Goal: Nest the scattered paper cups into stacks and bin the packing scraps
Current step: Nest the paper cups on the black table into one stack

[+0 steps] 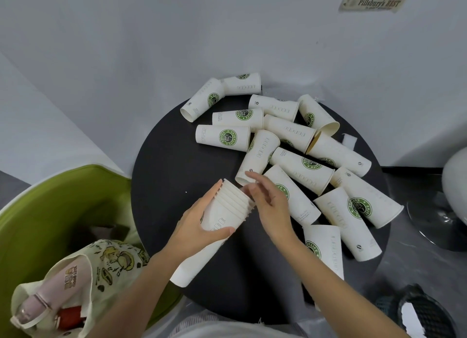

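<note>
A stack of several nested white paper cups [222, 211] is tilted over the round black table [171, 171], rims pointing up and right. My left hand [199, 221] grips the stack round its middle. My right hand [267, 201] hovers at the stack's open rim with fingers loosely extended, touching the mouth of a lying cup [257, 156]. Several loose white cups with green logos [303, 166] lie scattered on their sides across the far and right part of the table. A white scrap [350, 139] lies at the table's far right edge.
A green chair [63, 198] at the left holds a printed cloth bag [101, 269] with a pink bottle. A black mesh bin [424, 312] with white scraps stands at the lower right. A white chair on a metal base [434, 221] is at the right. Walls close behind.
</note>
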Demonstrator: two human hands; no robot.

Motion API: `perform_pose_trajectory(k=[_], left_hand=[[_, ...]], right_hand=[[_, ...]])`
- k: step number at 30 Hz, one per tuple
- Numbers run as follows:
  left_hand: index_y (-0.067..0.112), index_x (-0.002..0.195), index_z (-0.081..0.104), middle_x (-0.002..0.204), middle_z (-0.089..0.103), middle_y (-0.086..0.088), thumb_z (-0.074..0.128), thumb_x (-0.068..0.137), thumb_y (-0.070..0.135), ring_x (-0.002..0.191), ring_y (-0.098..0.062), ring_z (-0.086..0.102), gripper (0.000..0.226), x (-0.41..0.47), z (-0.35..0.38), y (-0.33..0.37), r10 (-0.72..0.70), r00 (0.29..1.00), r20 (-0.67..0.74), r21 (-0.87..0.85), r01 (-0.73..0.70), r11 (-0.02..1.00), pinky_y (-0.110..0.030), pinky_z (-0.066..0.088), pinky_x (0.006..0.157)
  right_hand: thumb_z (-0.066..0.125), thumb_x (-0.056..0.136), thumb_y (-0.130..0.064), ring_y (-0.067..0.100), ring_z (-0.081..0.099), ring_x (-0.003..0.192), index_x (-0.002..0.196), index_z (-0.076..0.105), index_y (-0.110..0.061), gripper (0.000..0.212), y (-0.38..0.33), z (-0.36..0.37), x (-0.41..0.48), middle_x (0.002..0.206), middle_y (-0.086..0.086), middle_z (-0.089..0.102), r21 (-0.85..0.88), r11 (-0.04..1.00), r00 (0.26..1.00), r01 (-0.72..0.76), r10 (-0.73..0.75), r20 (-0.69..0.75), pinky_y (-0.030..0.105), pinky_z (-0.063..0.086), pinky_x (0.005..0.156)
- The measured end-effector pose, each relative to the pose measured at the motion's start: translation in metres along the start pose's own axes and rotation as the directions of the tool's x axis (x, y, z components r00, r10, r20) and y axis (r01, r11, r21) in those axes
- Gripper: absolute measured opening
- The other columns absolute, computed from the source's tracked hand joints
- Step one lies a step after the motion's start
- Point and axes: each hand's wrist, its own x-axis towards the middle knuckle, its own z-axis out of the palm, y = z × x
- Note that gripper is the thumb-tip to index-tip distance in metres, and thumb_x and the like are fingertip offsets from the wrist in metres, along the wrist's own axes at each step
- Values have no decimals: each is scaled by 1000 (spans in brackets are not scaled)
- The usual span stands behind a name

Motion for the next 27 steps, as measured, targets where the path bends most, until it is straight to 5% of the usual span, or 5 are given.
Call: perform_pose_trajectory(k=[3, 6, 9, 20, 27], left_hand=[[66, 139, 17, 137, 34, 47, 78, 67, 53, 130, 15, 34, 96, 3, 2, -1, -19, 1000, 7, 0, 19, 1000, -32, 35, 111], [66, 139, 18, 137, 34, 47, 83, 72, 40, 129, 18, 32, 97, 7, 2, -2, -30, 1000, 0, -6, 30, 1000, -31, 32, 111], [64, 140, 19, 138, 34, 46, 83, 73, 36, 128, 21, 31, 97, 12, 3, -3, -43, 999, -8, -16, 43, 999, -28, 31, 110], [65, 138, 18, 137, 31, 50, 80, 69, 46, 128, 22, 30, 94, 22, 9, -9, -91, 996, 8, -32, 91, 995, -25, 29, 108], [70, 136, 17, 137, 32, 47, 78, 64, 56, 128, 19, 32, 95, 23, 11, -15, -115, 993, -5, -39, 115, 993, -23, 30, 106]], right_hand=[[55, 94, -16, 4, 58, 100, 122, 58, -26, 31, 16, -21, 24, 99, -10, 66, -253, 967, 996, 15, -36, -77, 23, 43, 92], [62, 88, -19, 21, 51, 111, 136, 46, -22, 51, 36, -40, 50, 119, 5, 56, -599, 801, 996, 3, -59, -74, 37, 41, 95], [64, 86, -26, 27, 43, 120, 142, 35, -27, 64, 50, -51, 67, 134, 9, 44, -767, 638, 998, -61, 34, -51, 44, 37, 99], [73, 75, -45, 28, 36, 130, 148, 17, -31, 93, 79, -54, 90, 143, 5, 32, -910, 415, 985, -11, 162, 61, 47, 27, 108], [76, 71, -35, 27, 46, 118, 140, 32, -26, 82, 80, -56, 92, 133, 4, 39, -852, 523, 991, 20, 102, 86, 42, 38, 96]])
